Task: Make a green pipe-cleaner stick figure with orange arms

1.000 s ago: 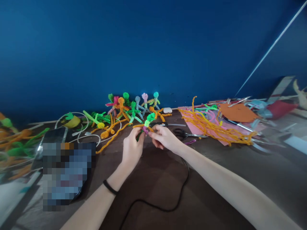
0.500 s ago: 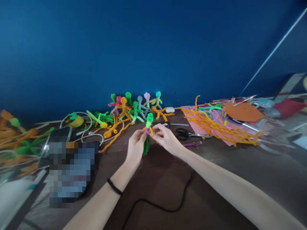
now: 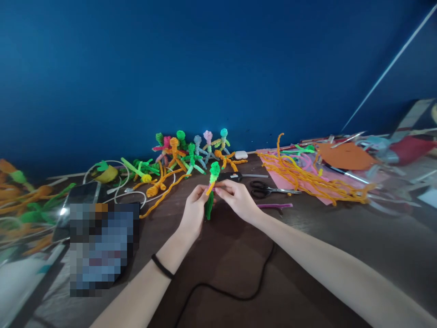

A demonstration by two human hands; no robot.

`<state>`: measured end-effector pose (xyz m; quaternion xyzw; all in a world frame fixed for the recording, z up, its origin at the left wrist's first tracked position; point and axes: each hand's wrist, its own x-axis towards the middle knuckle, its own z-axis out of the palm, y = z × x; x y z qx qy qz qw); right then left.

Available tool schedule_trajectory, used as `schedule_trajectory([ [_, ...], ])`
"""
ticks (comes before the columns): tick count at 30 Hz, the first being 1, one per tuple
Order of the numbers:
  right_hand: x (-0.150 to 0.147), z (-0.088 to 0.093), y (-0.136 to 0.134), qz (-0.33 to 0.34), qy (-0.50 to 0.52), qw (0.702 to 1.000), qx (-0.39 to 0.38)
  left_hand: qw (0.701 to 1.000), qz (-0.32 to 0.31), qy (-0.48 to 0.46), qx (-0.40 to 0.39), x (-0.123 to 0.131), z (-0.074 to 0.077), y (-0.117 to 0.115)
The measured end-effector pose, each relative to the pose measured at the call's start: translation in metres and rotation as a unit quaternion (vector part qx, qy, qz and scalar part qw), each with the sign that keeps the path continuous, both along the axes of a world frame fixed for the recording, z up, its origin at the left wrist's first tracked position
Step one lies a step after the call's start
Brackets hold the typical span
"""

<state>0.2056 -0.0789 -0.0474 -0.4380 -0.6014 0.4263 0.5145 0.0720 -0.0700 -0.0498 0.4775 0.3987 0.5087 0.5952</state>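
A small pipe-cleaner figure (image 3: 214, 170) with a green head, a light green neck, an orange part and dark green strands hanging below is held upright above the dark table (image 3: 218, 259). My left hand (image 3: 194, 207) pinches it from the left at its middle; a black band circles that wrist. From the right, my right hand (image 3: 237, 198) has its thumb and forefinger pressed together at the figure's middle, where a trace of purple shows. The fingertips partly hide what lies between them.
Several finished figures (image 3: 191, 157) stand by the blue wall. Black scissors (image 3: 261, 189) and a purple pipe cleaner (image 3: 276, 206) lie right of my hands, with orange pipe cleaners (image 3: 307, 180) beyond. A black cord (image 3: 232, 296) crosses in front; a blurred-out item (image 3: 105, 250) lies left.
The figure has turned a little between my fingers, and its orange part now points down to the left. The purple pipe cleaner on the table shows more of its length.
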Motion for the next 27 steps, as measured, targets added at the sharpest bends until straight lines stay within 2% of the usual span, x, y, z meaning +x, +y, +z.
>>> schedule_trajectory([
  [4,-0.001,0.0,-0.002,-0.006,0.013,1.0,-0.002,0.998,0.018,0.042,0.042,0.002,0.0,-0.001],
  [11,-0.004,-0.003,-0.003,-0.028,0.027,0.999,-0.026,0.982,0.055,0.133,0.122,0.003,0.012,-0.006],
  [16,-0.002,-0.003,-0.002,0.05,0.02,0.997,-0.049,0.981,0.054,0.129,0.137,0.0,0.011,-0.005],
  [19,-0.001,-0.004,-0.001,0.101,0.046,0.992,-0.06,0.991,0.04,0.061,0.109,0.0,0.006,-0.001],
  [22,0.0,-0.007,0.0,0.139,0.091,0.983,-0.073,0.999,0.01,-0.021,0.03,0.001,0.003,0.002],
  [24,0.0,-0.009,0.0,0.143,0.115,0.98,-0.082,0.998,-0.009,-0.059,-0.015,0.001,0.004,0.002],
  [27,0.0,-0.009,0.0,0.127,0.124,0.98,-0.093,0.996,-0.012,-0.08,-0.033,0.002,0.006,0.001],
])
